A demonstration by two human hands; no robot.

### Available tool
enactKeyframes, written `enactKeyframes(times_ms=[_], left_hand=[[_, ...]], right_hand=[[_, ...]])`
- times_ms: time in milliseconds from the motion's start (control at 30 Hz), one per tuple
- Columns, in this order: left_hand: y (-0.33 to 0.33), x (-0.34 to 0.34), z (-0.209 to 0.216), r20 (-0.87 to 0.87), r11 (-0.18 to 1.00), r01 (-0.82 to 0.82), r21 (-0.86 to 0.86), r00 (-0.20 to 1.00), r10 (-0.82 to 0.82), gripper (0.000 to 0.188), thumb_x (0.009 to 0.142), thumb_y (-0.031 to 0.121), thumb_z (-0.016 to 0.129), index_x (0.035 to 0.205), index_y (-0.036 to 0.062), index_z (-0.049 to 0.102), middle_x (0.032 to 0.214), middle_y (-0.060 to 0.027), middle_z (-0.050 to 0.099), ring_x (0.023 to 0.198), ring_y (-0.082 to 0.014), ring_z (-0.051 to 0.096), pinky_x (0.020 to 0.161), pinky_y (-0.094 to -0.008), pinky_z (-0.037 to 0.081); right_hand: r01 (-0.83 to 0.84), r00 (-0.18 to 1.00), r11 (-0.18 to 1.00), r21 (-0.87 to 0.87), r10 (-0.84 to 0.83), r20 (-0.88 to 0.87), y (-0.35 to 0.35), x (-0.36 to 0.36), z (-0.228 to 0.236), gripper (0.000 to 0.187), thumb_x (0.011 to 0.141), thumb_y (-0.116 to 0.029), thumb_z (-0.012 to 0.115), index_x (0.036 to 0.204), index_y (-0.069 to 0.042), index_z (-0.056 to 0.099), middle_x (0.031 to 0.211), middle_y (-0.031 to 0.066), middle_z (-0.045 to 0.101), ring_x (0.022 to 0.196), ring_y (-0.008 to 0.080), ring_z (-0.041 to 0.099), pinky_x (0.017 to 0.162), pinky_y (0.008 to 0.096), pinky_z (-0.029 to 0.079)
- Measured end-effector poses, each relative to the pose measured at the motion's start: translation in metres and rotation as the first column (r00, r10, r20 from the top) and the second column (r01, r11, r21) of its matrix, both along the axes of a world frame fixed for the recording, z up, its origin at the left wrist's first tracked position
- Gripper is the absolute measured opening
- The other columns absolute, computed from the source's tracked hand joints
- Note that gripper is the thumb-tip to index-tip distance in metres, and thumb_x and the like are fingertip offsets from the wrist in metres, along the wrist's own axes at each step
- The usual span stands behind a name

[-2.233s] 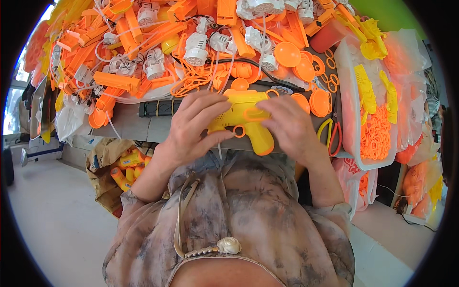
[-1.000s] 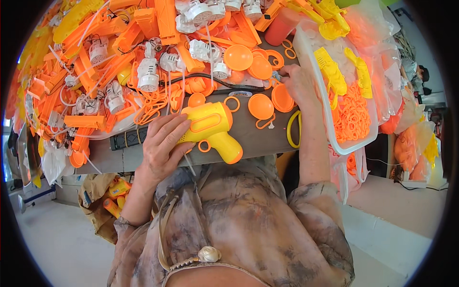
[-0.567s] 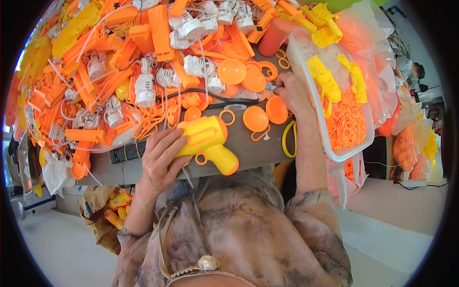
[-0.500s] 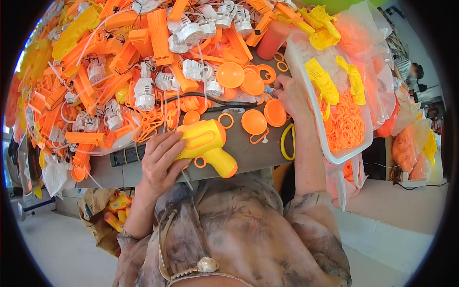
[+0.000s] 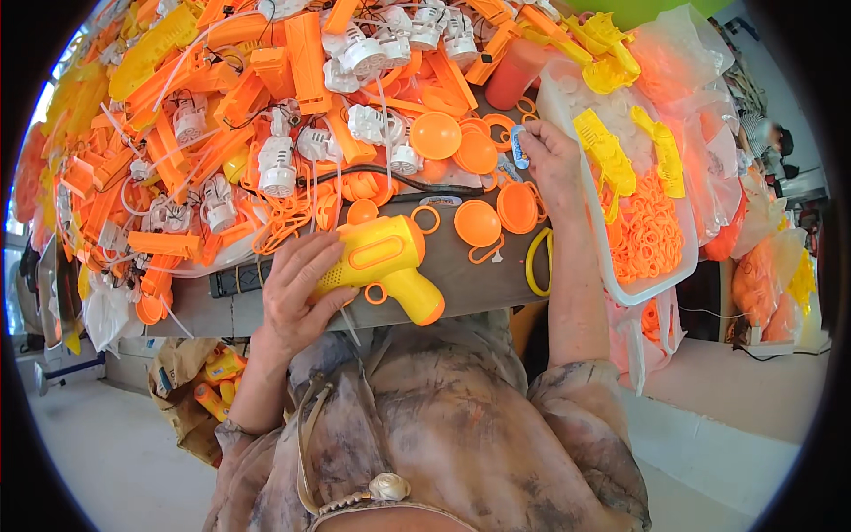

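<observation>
My left hand is closed round the back of a yellow toy gun with orange trim, which lies on its side at the table's near edge. An orange ring sits by its trigger. Farther right, my right hand pinches a small blue oval sticker between thumb and fingertips, beside the wall of a clear plastic bin. Between the hands lie round orange caps, and another oval label rests on the table beyond the toy gun.
A heap of orange housings, white motor units and wires covers the far left. The bin holds orange rings and yellow shells. A red cylinder stands behind. A yellow hoop lies near the table edge. Bagged parts are at right.
My right hand has risen slightly from among the orange caps, and the blue sticker now shows plainly in its fingers. My left hand keeps its hold on the toy gun.
</observation>
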State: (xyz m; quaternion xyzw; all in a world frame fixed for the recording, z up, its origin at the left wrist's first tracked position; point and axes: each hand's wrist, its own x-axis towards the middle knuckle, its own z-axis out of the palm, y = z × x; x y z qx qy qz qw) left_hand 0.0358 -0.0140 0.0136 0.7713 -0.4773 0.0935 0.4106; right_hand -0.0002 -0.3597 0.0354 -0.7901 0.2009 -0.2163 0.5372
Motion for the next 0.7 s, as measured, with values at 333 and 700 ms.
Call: enactKeyframes(times_ms=[333, 700], left_hand=[[-0.041, 0.001, 0.046, -0.283, 0.968, -0.137, -0.209, 0.956, 0.074, 0.033, 0.079, 0.009, 0.071, 0.109, -0.0023, 0.064, 0.104, -0.0158, 0.064, 0.096, -0.0269, 0.061, 0.082, -0.032, 0.046], [-0.041, -0.001, 0.047, -0.689, 0.982, -0.099, -0.159, 0.724, -0.039, 0.02, 0.088, 0.016, 0.064, 0.084, -0.0031, 0.061, 0.07, -0.0032, 0.057, 0.066, -0.0085, 0.05, 0.059, -0.0263, 0.043]], right_hand=[[-0.577, 0.816, 0.816, -0.032, 0.577, 0.023, 0.089, -0.019, 0.048, 0.031, 0.088, -0.002, 0.056, 0.119, -0.002, 0.054, 0.079, -0.0023, 0.054, 0.071, 0.0071, 0.051, 0.063, 0.0205, 0.04], [-0.626, 0.78, 0.78, 0.014, 0.625, 0.018, 0.118, -0.023, 0.042, 0.037, 0.088, 0.001, 0.056, 0.124, -0.001, 0.047, 0.074, -0.0025, 0.05, 0.067, 0.0042, 0.047, 0.061, 0.0185, 0.038]])
